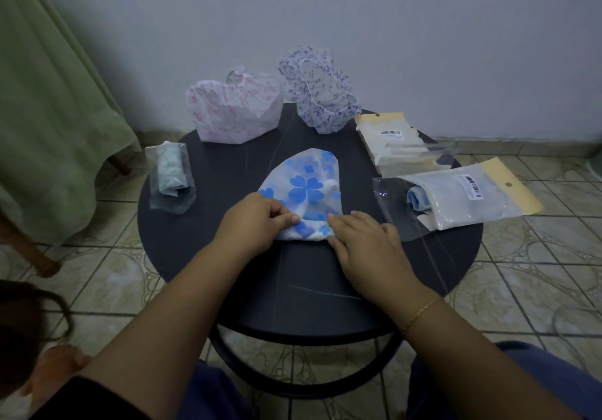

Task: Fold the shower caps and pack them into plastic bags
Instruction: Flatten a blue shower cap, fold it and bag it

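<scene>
A white shower cap with blue clover prints (306, 188) lies flattened at the middle of the round dark table (228, 276). My left hand (257, 221) pinches its near left edge, rolled over. My right hand (361, 240) presses down on the near right edge of the roll. A pink-patterned cap (234, 110) and a purple-patterned cap (321, 94) stand unfolded at the back. A bagged green-print cap (169, 175) lies at the left. At the right a plastic bag (469, 195) holds a folded blue cap.
A stack of empty plastic bags with cream header cards (395, 146) lies at the back right. A loose clear bag (397, 214) lies beside my right hand. A green cloth-draped chair (49, 120) stands left of the table. Tiled floor surrounds it.
</scene>
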